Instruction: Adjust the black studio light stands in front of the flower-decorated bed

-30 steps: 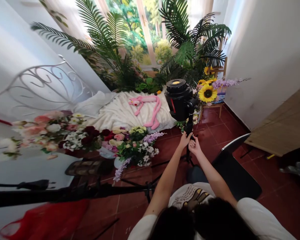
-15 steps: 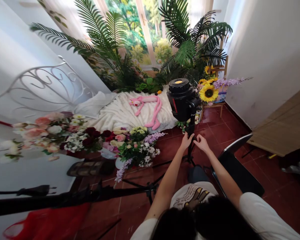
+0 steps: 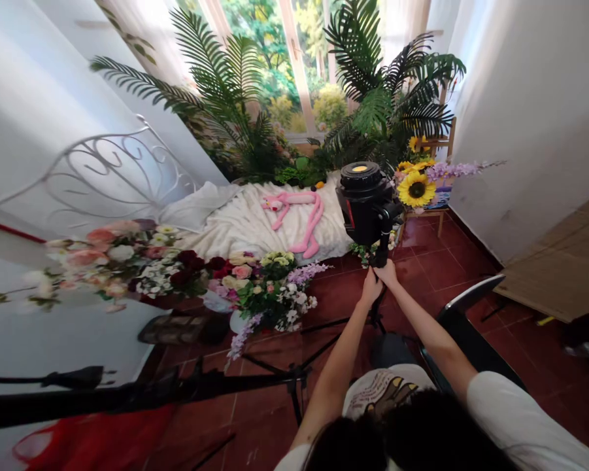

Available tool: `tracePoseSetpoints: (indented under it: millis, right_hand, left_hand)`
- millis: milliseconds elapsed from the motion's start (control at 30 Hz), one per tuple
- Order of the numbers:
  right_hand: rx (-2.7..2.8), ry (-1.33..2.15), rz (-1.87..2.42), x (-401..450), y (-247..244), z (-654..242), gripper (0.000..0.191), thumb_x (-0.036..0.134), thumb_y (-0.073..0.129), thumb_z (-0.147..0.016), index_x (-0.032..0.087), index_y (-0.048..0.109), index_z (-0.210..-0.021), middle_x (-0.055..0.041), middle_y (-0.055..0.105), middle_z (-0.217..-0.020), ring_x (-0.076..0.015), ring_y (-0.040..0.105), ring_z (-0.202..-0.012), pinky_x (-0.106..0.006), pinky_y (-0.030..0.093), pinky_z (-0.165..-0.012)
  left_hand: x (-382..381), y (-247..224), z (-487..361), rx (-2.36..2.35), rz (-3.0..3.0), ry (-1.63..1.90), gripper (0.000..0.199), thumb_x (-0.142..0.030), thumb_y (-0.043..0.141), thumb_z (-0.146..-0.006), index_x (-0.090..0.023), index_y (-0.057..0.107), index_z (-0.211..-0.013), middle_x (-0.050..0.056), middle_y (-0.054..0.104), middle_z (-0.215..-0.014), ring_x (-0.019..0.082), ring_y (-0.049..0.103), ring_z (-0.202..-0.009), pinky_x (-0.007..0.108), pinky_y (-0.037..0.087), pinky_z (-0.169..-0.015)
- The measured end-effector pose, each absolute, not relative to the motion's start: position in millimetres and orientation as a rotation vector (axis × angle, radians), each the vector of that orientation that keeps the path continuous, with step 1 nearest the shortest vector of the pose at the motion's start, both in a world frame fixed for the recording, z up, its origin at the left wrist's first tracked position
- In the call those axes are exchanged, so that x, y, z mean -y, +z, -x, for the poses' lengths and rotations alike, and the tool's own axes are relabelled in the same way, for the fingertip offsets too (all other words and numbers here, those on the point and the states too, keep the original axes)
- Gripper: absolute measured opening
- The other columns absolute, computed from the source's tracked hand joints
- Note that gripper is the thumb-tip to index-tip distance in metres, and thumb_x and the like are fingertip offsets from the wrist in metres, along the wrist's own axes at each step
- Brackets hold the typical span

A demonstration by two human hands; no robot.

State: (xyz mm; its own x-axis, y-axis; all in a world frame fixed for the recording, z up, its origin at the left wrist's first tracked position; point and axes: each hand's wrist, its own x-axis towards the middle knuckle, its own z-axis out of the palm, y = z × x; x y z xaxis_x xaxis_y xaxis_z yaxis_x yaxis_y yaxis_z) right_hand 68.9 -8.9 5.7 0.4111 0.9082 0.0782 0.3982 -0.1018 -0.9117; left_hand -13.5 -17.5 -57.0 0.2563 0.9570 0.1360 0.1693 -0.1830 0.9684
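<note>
A black studio light (image 3: 365, 206) stands upright in front of me on a black stand (image 3: 381, 245). Just below the light, my left hand (image 3: 371, 286) is closed round the stand. My right hand (image 3: 386, 273) is closed round it too, slightly higher and touching the left one. The fingers of both hands are partly hidden behind the stand and each other. The stand's legs reach the floor under my forearms.
Artificial flowers (image 3: 269, 288) and a horizontal black pole (image 3: 216, 379) lie to the left. Beyond is a bed (image 3: 225, 226) with a pink plush toy (image 3: 301, 199). Sunflowers (image 3: 416, 188) stand by a wooden chair. A black chair (image 3: 471, 333) is at my right.
My right hand has moved in from beside the stand and closed on it, against my left hand. The whole view has shifted slightly, so the light appears further right.
</note>
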Motion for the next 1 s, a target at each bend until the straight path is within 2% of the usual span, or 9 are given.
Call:
tracePoseSetpoints:
  millis: [133, 300, 433, 533, 600, 667, 733, 900, 1000]
  right_hand:
    - [1.176, 0.624, 1.533, -3.4, 38.2, -73.6, 0.009, 0.027, 0.066, -0.063, 0.019, 0.064, -0.065, -0.0044, 0.069, -0.064, -0.0205, 0.067, -0.066, -0.030, 0.053, -0.062]
    - [1.207, 0.567, 1.366, -19.0, 111.4, -74.2, 0.020, 0.034, 0.067, -0.069, 0.017, 0.065, -0.060, -0.0021, 0.065, -0.054, -0.0173, 0.063, -0.053, -0.028, 0.053, -0.055]
    - [1.260, 0.526, 1.379, -19.9, 152.2, -73.8, 0.025, 0.035, 0.068, -0.071, 0.015, 0.063, -0.056, -0.0031, 0.063, -0.053, -0.0170, 0.062, -0.053, -0.028, 0.052, -0.057]
    - [1.336, 0.541, 1.403, -10.6, 159.9, -78.6, 0.024, 0.037, 0.069, -0.073, 0.015, 0.065, -0.064, -0.0041, 0.065, -0.058, -0.0184, 0.064, -0.059, -0.030, 0.053, -0.063]
    - [1.426, 0.562, 1.340, 1.2, 154.2, -87.2, 0.026, 0.040, 0.069, -0.075, 0.016, 0.066, -0.082, -0.0053, 0.070, -0.074, -0.0193, 0.066, -0.071, -0.031, 0.053, -0.070]
    - [1.497, 0.601, 1.258, 18.0, 139.1, -99.7, 0.036, 0.045, 0.067, -0.078, 0.019, 0.061, -0.101, -0.0067, 0.071, -0.092, -0.0190, 0.066, -0.084, -0.031, 0.053, -0.075]
    - [1.532, 0.649, 1.288, 38.9, 114.8, -113.0, 0.040, 0.050, 0.062, -0.081, 0.021, 0.054, -0.108, -0.0077, 0.069, -0.100, -0.0182, 0.066, -0.089, -0.030, 0.052, -0.077]
    - [1.661, 0.780, 1.841, 87.3, 40.0, -124.7, 0.036, 0.058, 0.048, -0.089, 0.022, 0.052, -0.082, -0.0061, 0.066, -0.082, -0.0212, 0.063, -0.079, -0.032, 0.045, -0.073]
    - [1.537, 0.869, 1.855, 95.8, 6.7, -111.2, 0.037, 0.057, 0.043, -0.091, 0.023, 0.052, -0.078, -0.0050, 0.064, -0.079, -0.0206, 0.062, -0.078, -0.030, 0.042, -0.073]
  left_hand:
    - [22.0, -42.0, 11.2, -1.156, -1.708, 1.038, 0.046, -0.034, 0.044, -0.092, -0.014, 0.041, -0.134, 0.019, 0.053, -0.135, 0.026, 0.052, -0.127, 0.043, 0.040, -0.107]
    - [24.0, -38.5, 6.5, -1.244, -1.808, 1.039, 0.048, -0.042, 0.034, -0.096, -0.013, 0.044, -0.133, 0.019, 0.054, -0.132, 0.025, 0.051, -0.127, 0.043, 0.040, -0.107]
    - [21.7, -42.5, 4.4, -1.320, -1.829, 1.057, 0.046, -0.042, 0.035, -0.096, -0.013, 0.048, -0.129, 0.019, 0.058, -0.127, 0.026, 0.055, -0.121, 0.042, 0.044, -0.103]
    - [21.7, -42.9, 5.7, -1.327, -1.852, 1.051, 0.045, -0.042, 0.037, -0.096, -0.014, 0.050, -0.129, 0.017, 0.060, -0.126, 0.026, 0.057, -0.119, 0.041, 0.046, -0.100]
    - [23.1, -41.4, 7.2, -1.337, -1.853, 1.043, 0.046, -0.043, 0.036, -0.096, -0.014, 0.049, -0.130, 0.017, 0.059, -0.126, 0.026, 0.057, -0.119, 0.040, 0.046, -0.100]
    - [24.6, -39.1, 8.6, -1.343, -1.846, 1.025, 0.046, -0.043, 0.036, -0.096, -0.015, 0.049, -0.130, 0.016, 0.059, -0.127, 0.025, 0.057, -0.118, 0.040, 0.046, -0.099]
    - [25.5, -37.3, 9.7, -1.331, -1.845, 1.011, 0.045, -0.043, 0.036, -0.096, -0.016, 0.049, -0.130, 0.015, 0.059, -0.127, 0.025, 0.058, -0.117, 0.039, 0.047, -0.098]
    - [24.8, -36.9, 10.1, -1.319, -1.837, 1.001, 0.044, -0.043, 0.037, -0.096, -0.016, 0.051, -0.128, 0.015, 0.061, -0.124, 0.024, 0.058, -0.116, 0.038, 0.047, -0.097]
    - [24.6, -36.8, 9.5, -1.318, -1.810, 1.005, 0.045, -0.045, 0.038, -0.095, -0.016, 0.052, -0.127, 0.015, 0.061, -0.125, 0.024, 0.058, -0.118, 0.038, 0.046, -0.099]
